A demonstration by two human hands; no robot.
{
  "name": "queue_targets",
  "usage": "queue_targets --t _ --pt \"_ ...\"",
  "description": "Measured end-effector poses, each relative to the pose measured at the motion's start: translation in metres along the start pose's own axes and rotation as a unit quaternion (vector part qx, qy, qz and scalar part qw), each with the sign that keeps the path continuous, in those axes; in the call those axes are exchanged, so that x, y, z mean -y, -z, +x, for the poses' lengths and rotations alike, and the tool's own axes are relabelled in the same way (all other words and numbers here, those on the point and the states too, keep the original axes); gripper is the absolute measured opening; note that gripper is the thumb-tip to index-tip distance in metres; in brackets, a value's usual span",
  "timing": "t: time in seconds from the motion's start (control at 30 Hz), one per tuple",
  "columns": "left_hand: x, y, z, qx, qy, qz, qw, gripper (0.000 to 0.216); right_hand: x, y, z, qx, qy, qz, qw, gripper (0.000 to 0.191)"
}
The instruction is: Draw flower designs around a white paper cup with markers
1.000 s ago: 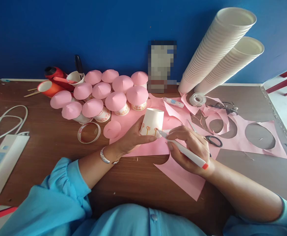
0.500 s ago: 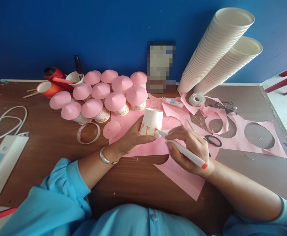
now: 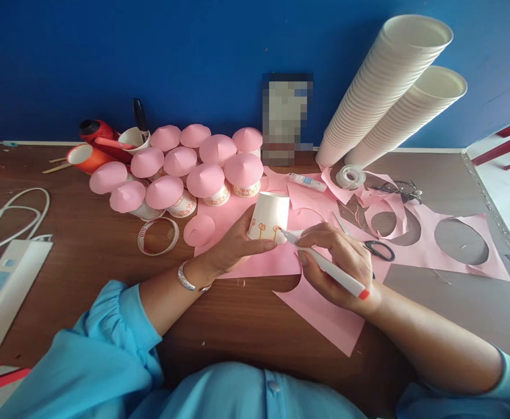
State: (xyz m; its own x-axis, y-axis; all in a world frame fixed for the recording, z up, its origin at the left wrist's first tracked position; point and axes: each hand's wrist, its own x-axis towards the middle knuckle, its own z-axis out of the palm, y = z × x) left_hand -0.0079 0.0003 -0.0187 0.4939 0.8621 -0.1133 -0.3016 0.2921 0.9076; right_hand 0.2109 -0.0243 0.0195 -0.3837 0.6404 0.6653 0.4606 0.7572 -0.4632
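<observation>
Held upside down in my left hand [image 3: 237, 244] is a white paper cup [image 3: 271, 209], its closed end facing up. Small orange flower shapes with yellowish stems run around the cup's lower part. My right hand [image 3: 335, 262] is closed around a white marker [image 3: 333, 272] with a red-orange end. The marker's tip meets the cup at the rightmost flower. Beneath both hands lie pink paper sheets [image 3: 276, 265]. Beyond the left hand stand several decorated cups topped with pink paper cones [image 3: 205, 179]. Black-handled scissors [image 3: 381, 250] lie partly hidden behind my right hand.
Two tall stacks of white paper cups [image 3: 381, 93] lean at the back right. A tape roll [image 3: 350, 177] and glue stick [image 3: 307, 182] rest on pink scraps. A cut cup ring [image 3: 157, 236] lies left, near a power strip [image 3: 13, 291]. A blue wall [image 3: 193, 58] closes the back.
The marker tip has shifted very slightly at the rightmost flower. Both hands keep their hold, and the cup stays in nearly the same place.
</observation>
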Motion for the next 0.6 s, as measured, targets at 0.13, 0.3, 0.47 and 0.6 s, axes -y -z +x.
queue_targets --t 0.13,0.3,0.47,0.6 --pt "0.0028 0.0017 -0.0005 -0.006 0.005 0.004 1.000 0.062 0.0013 0.0003 0.0004 0.003 0.000 0.007 1.000 0.018" --pt "0.0071 0.0057 -0.0010 -0.007 0.006 0.007 1.000 0.065 0.0021 0.0010 0.0016 0.006 0.005 0.007 1.000 0.016" --pt "0.0058 0.0041 -0.0007 -0.012 0.007 0.001 1.000 0.066 0.0014 0.0006 0.0013 0.003 0.001 0.005 1.000 0.017" --pt "0.0023 0.0010 -0.0005 -0.011 0.014 -0.009 1.000 0.064 0.0014 0.0002 0.0004 -0.004 -0.004 0.008 1.000 0.018"
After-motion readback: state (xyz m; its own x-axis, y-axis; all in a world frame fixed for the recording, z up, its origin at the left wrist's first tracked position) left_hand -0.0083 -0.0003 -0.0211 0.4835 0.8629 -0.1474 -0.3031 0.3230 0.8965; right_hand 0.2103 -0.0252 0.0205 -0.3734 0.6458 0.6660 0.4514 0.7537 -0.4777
